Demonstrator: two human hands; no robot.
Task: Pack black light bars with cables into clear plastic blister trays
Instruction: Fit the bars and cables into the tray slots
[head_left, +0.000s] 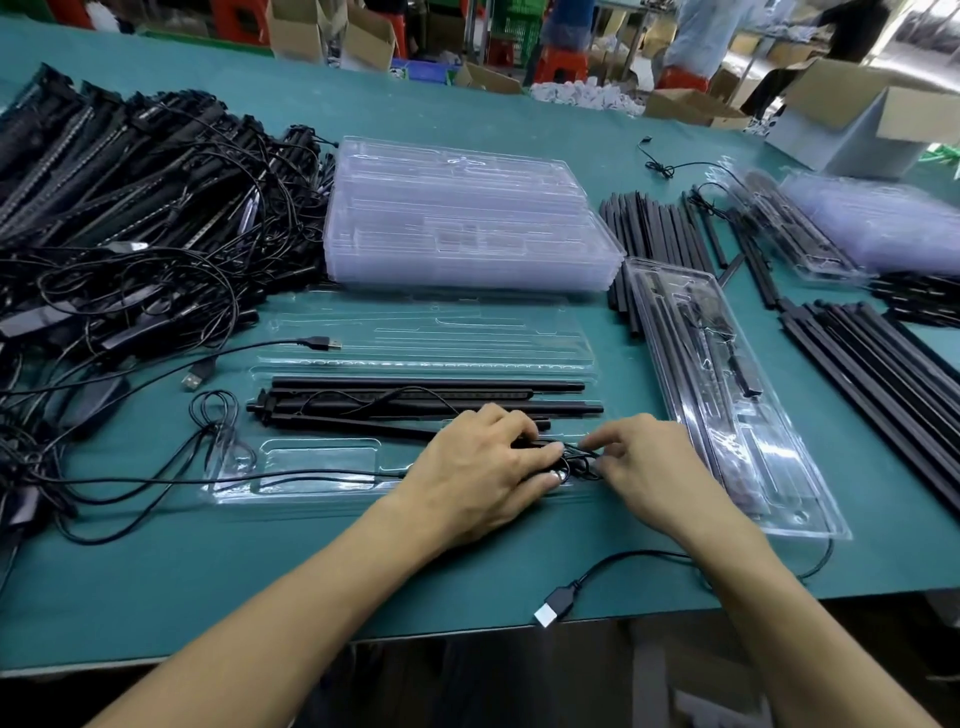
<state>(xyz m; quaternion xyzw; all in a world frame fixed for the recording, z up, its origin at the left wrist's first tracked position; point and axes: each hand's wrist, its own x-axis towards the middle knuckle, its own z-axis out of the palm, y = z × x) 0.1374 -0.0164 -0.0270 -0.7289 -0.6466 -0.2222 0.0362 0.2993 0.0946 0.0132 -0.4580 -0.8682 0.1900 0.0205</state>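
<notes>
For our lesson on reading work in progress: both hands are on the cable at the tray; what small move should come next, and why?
Probably tuck the bunched cable down into the open tray: the light bars already lie in it, and the left hand and right hand grip the cable over it.

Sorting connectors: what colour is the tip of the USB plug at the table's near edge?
The USB plug has a white tip and black body; head view.

Black light bars (426, 400), teal table (260, 571)
</notes>
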